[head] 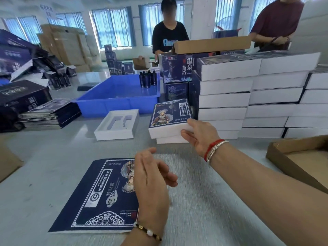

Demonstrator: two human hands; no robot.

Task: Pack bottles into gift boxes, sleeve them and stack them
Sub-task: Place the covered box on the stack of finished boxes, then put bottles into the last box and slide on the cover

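Note:
My right hand [199, 134] grips the near right corner of a sleeved gift box [168, 118], which lies on top of another white box [170, 140] beside the tall stacks. My left hand [152, 176] hovers with relaxed fingers over a flat navy sleeve [99, 196] lying on the table in front of me, holding nothing. An open white box tray [117, 125] with an empty foam insert sits to the left of the sleeved box. Several dark bottles [148, 79] stand in the far right corner of a blue plastic bin [117, 98].
Tall stacks of finished white-sided boxes [248, 96] fill the right. A pile of flat sleeves [49, 114] lies at left. Brown cardboard trays [301, 160] sit at the near right. Two people stand across the table among cartons.

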